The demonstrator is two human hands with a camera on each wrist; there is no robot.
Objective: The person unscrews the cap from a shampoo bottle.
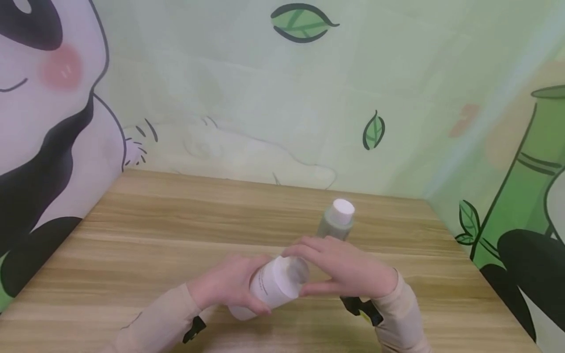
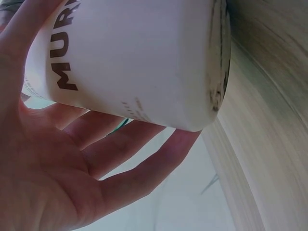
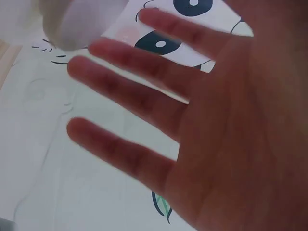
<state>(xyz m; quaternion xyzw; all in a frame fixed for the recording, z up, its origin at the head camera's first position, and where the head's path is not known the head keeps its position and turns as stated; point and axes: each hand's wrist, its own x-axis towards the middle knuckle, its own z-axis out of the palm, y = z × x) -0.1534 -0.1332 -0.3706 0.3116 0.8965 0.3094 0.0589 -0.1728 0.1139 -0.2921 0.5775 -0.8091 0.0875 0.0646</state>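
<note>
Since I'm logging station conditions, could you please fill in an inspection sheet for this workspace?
Surface: wood-grain table, visible around both arms.
Job's things: white bottle, tilted; the left wrist view shows dark marks along the edge of one end.
Clutter: one other item, a grey-green bottle with a white cap, partly hidden behind the right hand.
Hands: left hand grips the white bottle; right hand is at its upper end, fingers extended, contact unclear.
Cables: nothing seen.
Surroundings: printed backdrop beyond the table's far edge.
</note>
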